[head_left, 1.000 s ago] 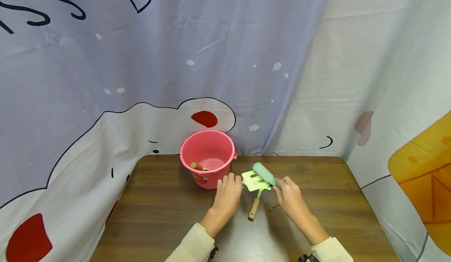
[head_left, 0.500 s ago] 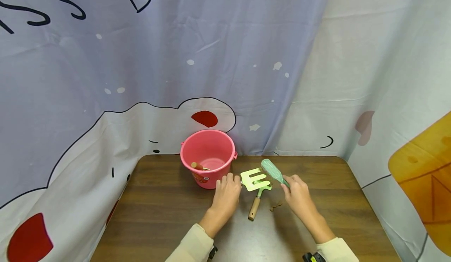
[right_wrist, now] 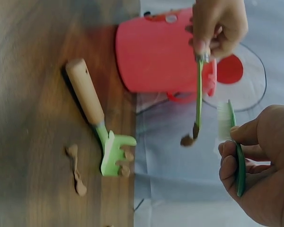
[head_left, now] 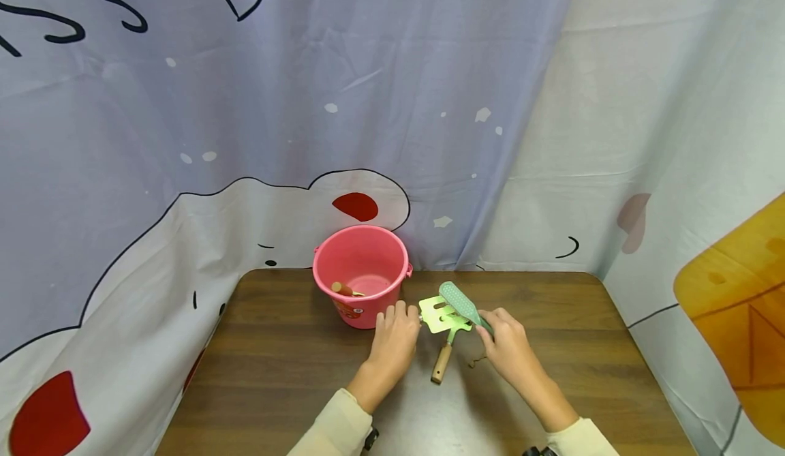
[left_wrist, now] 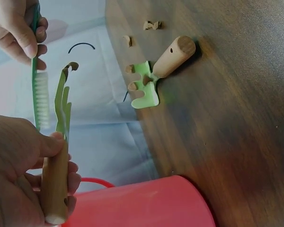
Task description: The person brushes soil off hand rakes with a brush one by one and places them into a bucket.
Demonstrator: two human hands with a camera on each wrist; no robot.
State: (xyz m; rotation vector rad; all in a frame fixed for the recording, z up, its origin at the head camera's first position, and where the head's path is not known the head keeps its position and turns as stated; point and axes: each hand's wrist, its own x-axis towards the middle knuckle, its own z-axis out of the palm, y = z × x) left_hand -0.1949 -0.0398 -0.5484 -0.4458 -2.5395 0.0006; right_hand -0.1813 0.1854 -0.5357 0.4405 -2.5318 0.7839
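Observation:
My left hand [head_left: 392,345] grips the wooden handle of a small hand fork [left_wrist: 56,182], which is raised above the table. Its light green tines [head_left: 433,315] point right, and a brown, clay-like lump [right_wrist: 187,140] clings to their tips. In my right hand [head_left: 509,345] is a green brush [head_left: 458,301] with pale bristles [right_wrist: 224,120], held between thumb and fingers. From the head camera the brush head overlaps the tines; whether the bristles touch them I cannot tell. Below lies a small green rake [left_wrist: 173,56] with a wooden handle, brown bits on its teeth.
A pink bucket [head_left: 375,311] stands at the back of the wooden table [head_left: 276,374], just beyond my left hand. Inside leans a tool with a wooden handle [head_left: 341,288]. A brown strip [right_wrist: 75,170] lies near the rake. A printed curtain [head_left: 429,101] hangs behind.
My right hand with the brush has gone right, off the tines, and come back left over them. The left hand and fork have hardly moved.

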